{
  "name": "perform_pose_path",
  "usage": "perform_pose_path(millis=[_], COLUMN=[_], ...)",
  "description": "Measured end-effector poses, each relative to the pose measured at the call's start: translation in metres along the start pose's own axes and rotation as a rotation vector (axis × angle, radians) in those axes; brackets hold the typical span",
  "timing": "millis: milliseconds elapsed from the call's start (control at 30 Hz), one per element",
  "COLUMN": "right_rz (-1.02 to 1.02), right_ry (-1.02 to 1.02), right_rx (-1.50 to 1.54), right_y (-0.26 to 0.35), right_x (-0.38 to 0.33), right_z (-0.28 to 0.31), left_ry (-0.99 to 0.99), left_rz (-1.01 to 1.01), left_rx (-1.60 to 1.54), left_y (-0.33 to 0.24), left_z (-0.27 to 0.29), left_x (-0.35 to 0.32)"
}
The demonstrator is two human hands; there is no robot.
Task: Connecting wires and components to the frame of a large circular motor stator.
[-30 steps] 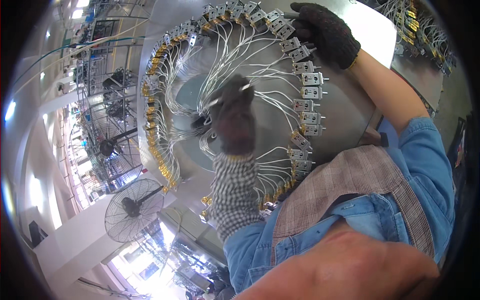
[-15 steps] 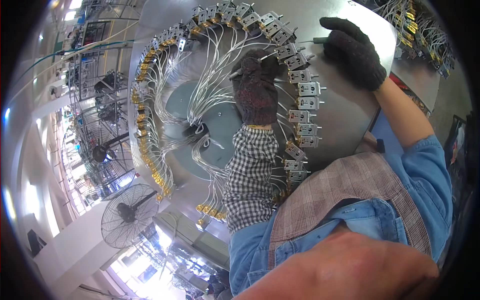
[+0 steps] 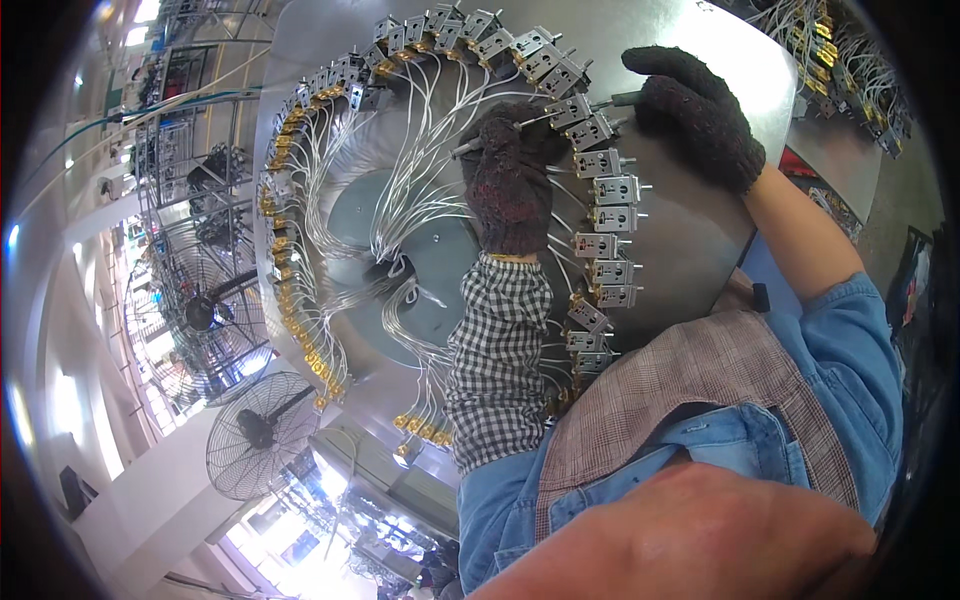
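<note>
My left hand [image 3: 508, 185], in a dark knitted glove with a checked sleeve, is closed around a slim light-grey rod [image 3: 468, 148]. The rod's thin end reaches toward a silver metal block [image 3: 570, 110] in the ring. My right hand [image 3: 700, 115], gloved alike, grips a thin-shafted tool with a dark handle [image 3: 626, 99]. Its tip points left at the outer side of that same block; whether it touches cannot be made out. White wires [image 3: 425, 180] run from the blocks to a dark central bundle [image 3: 390, 270], passing partly behind my left hand.
Several silver blocks and gold-coloured connectors [image 3: 290, 240] form a ring on the metal table [image 3: 680, 240]. More wired connectors [image 3: 825, 50] hang at the far right. A black rod-shaped end [image 3: 761, 297] shows by the right edge. Fans [image 3: 257, 428] stand left.
My right hand has shifted slightly left and down, bringing the tool's shaft closer to the block. The left hand keeps hold of its rod, with the view shifting a little.
</note>
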State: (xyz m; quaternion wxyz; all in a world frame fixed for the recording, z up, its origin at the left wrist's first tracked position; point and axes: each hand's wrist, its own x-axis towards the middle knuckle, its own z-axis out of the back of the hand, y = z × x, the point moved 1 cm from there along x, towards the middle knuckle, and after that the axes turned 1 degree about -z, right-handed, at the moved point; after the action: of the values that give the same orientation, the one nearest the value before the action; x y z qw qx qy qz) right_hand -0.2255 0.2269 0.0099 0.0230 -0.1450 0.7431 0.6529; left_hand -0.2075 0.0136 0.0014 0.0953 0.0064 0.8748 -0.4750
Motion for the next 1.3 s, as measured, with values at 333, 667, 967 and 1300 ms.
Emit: perform_pose_path(millis=[333, 667, 967, 1300], right_rz=[0.045, 0.075, 0.273, -0.141], right_ry=[0.005, 0.091, 0.051, 0.067], right_rx=[-0.104, -0.112, -0.101, 0.103], right_y=[0.002, 0.003, 0.005, 0.011], right_x=[0.001, -0.002, 0.006, 0.005], right_z=[0.004, 0.011, 0.006, 0.008], left_ry=[0.028, 0.02, 0.024, 0.083], left_rz=[0.117, 0.05, 0.049, 0.084], left_rx=[-0.096, 0.02, -0.025, -0.077], left_y=[-0.004, 0.0, 0.001, -0.004], left_z=[0.006, -0.005, -0.001, -0.008], left_x=[0.004, 0.004, 0.004, 0.001])
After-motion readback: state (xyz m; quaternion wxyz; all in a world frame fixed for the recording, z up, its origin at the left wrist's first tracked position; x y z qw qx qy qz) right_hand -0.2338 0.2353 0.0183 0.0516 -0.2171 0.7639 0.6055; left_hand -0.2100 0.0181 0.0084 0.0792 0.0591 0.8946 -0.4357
